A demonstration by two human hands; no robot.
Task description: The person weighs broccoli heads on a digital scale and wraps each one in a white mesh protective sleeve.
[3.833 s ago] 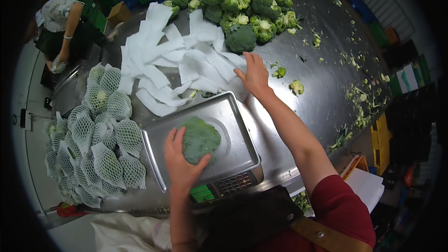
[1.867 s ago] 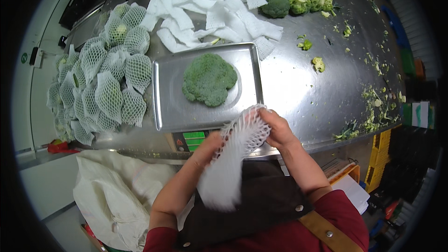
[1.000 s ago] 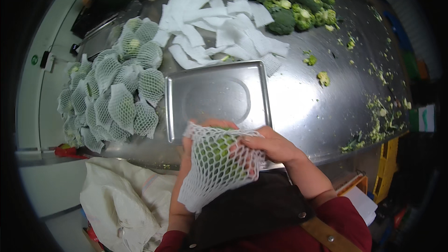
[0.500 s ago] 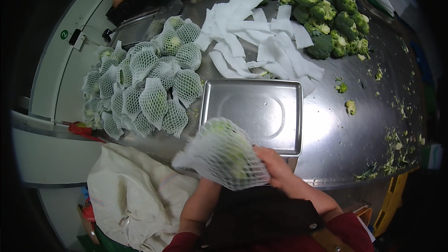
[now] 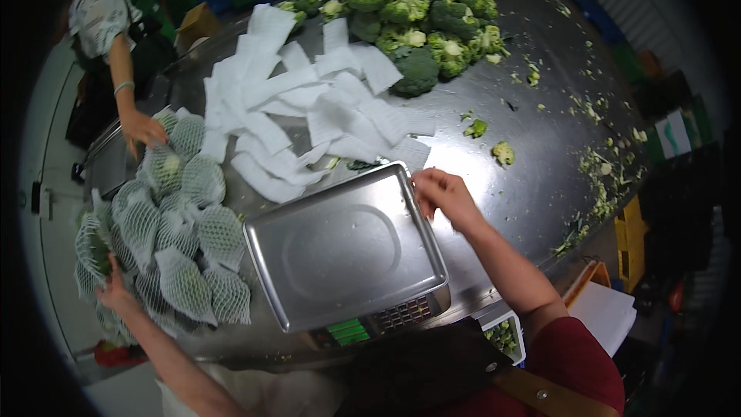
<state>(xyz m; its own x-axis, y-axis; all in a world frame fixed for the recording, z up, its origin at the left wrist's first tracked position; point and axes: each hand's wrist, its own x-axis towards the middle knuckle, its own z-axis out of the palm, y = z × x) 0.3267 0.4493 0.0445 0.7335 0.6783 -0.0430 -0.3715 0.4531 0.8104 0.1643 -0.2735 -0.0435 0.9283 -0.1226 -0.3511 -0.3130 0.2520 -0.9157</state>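
Observation:
At the lower left, my left hand [image 5: 116, 292] is against the pile, its fingers closed around the side of a broccoli in a white foam net [image 5: 94, 251]. Beside it lie several more netted broccoli heads [image 5: 185, 282]. My right hand [image 5: 446, 194] hovers by the upper right corner of a steel weighing tray [image 5: 332, 255], fingers loosely bent and apart, with nothing visible in them. Nothing lies on the tray, which sits on a scale with a keypad [image 5: 401, 315] and a green display.
Another person's hand [image 5: 143, 130] reaches onto the far side of the netted pile. White foam nets [image 5: 278, 96] lie flat beyond the tray. Bare broccoli heads [image 5: 417, 69] are heaped at the back. Broccoli scraps [image 5: 602, 177] litter the steel table's right side.
The netted broccoli held over the tray's front has left that spot. My left hand has gone to the pile, my right to the tray's corner. The view has turned; the other person reaches in.

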